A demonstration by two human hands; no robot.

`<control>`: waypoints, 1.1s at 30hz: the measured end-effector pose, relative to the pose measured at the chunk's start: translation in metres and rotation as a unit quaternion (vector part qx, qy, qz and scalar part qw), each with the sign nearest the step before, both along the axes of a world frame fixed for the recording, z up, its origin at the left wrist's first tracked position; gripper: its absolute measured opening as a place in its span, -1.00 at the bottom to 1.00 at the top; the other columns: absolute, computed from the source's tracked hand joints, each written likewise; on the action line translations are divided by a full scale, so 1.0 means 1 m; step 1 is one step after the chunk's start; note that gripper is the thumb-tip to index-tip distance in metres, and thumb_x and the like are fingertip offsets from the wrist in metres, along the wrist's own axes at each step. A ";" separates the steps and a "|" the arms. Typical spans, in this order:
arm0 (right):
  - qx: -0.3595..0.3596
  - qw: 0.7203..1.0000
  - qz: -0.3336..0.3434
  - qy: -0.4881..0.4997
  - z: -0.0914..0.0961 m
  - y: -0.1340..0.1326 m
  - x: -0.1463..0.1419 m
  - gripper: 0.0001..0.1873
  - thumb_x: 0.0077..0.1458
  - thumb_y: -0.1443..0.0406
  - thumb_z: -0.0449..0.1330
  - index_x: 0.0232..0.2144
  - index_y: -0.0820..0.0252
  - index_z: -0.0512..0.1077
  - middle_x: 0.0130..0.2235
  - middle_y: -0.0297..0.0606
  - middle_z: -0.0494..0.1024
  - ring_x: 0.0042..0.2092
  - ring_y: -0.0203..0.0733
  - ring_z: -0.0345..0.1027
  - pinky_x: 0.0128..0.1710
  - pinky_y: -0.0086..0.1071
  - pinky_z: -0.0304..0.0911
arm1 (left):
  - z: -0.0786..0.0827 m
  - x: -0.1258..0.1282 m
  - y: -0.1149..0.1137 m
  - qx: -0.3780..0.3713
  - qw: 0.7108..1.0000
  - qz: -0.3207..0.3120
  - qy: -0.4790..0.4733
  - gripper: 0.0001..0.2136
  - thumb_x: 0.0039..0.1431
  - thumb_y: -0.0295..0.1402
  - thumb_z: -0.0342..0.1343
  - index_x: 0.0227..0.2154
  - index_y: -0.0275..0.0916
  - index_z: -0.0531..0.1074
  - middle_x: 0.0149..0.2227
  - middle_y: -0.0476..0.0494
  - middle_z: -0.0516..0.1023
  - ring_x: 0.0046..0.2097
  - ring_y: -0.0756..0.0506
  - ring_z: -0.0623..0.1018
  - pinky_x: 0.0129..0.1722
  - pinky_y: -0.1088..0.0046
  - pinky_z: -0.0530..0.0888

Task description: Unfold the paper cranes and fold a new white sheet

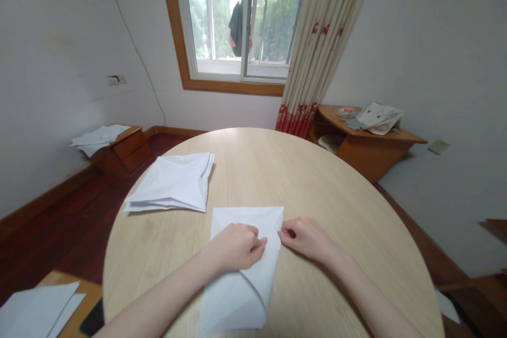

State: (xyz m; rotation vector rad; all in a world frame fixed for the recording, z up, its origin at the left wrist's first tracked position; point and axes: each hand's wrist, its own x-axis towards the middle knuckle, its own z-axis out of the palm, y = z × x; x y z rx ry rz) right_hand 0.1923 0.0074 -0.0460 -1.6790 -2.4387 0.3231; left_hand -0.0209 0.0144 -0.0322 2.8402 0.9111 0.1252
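two bare hands at work on a round tabletop (325, 185), seen from the head. the paper (233, 298), white and folded, lies flat on the near part of the tabletop, its long side running away from the viewer; a slanting, curved flap edge crosses its nearer half. the left hand (240, 245) rests over the middle of the paper, back upward, fingers curled under and thumb pointing right; whether it pinches anything beneath cannot be told. the right hand (307, 237) lies at the right edge of the paper, fingers bent, thumb and forefinger tips drawn together and pinching that edge. beyond the paper and to its left, near it but apart, sits a stack (172, 182) of folded white paper, its layers showing at the near and right sides. surroundings: at lower left, white sheets (37, 309) on a wooden surface (93, 291); at far left, more papers (101, 136) on a low cabinet (130, 150); at far right, a pale bag (380, 118) on a corner shelf (364, 153). at the back, a window (269, 16) and, to its right, a cream curtain (320, 47) with red motifs.
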 end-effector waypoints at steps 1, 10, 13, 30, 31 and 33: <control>0.006 1.000 0.003 0.001 -0.001 0.000 0.000 -0.64 0.11 0.31 0.05 -0.71 0.19 0.27 -0.64 -0.36 0.39 -0.58 -0.35 0.10 -0.52 -0.41 -0.14 | 0.000 0.000 0.000 -0.001 1.000 0.001 0.000 -0.56 0.34 -0.32 -0.17 -0.52 -0.26 0.54 -0.51 -0.10 0.48 -0.51 -0.03 0.44 -0.53 0.41 0.11; 0.039 0.999 0.031 0.021 -0.009 0.003 0.004 -0.64 0.10 0.32 0.05 -0.72 0.18 0.21 -0.65 -0.37 0.38 -0.59 -0.35 0.11 -0.52 -0.42 -0.13 | -0.003 -0.001 0.000 0.003 1.000 -0.001 -0.008 -0.56 0.34 -0.32 -0.17 -0.53 -0.26 0.54 -0.51 -0.10 0.48 -0.51 -0.04 0.45 -0.53 0.40 0.12; 0.046 0.998 0.038 0.025 -0.010 0.003 0.004 -0.63 0.10 0.32 0.04 -0.73 0.18 0.21 -0.66 -0.36 0.38 -0.59 -0.35 0.11 -0.52 -0.42 -0.13 | -0.004 -0.001 0.000 0.004 1.000 0.000 -0.006 -0.56 0.34 -0.31 -0.17 -0.52 -0.26 0.54 -0.51 -0.10 0.48 -0.51 -0.04 0.45 -0.53 0.40 0.12; 0.031 0.999 0.008 -0.006 -0.007 0.004 0.006 -0.64 0.13 0.31 0.02 -0.68 0.18 0.32 -0.59 -0.30 0.48 -0.55 -0.30 0.24 -0.50 -0.40 -0.10 | 0.001 0.000 -0.001 -0.006 1.000 0.006 -0.010 -0.56 0.33 -0.31 -0.17 -0.52 -0.26 0.55 -0.52 -0.12 0.48 -0.49 -0.06 0.48 -0.52 0.41 0.20; 0.031 0.999 0.005 -0.009 -0.007 0.004 0.005 -0.64 0.14 0.31 0.02 -0.67 0.18 0.34 -0.59 -0.29 0.49 -0.55 -0.29 0.25 -0.50 -0.40 -0.10 | 0.001 0.000 -0.001 -0.006 1.000 0.006 -0.010 -0.56 0.33 -0.31 -0.17 -0.51 -0.26 0.55 -0.52 -0.12 0.48 -0.49 -0.06 0.48 -0.52 0.41 0.20; 0.028 1.000 -0.007 -0.013 -0.007 0.005 0.004 -0.64 0.15 0.30 0.02 -0.66 0.18 0.36 -0.58 -0.28 0.51 -0.54 -0.28 0.27 -0.50 -0.40 -0.10 | 0.000 0.000 -0.001 -0.009 1.000 0.006 -0.012 -0.56 0.33 -0.30 -0.17 -0.51 -0.26 0.56 -0.52 -0.12 0.48 -0.48 -0.07 0.49 -0.52 0.41 0.20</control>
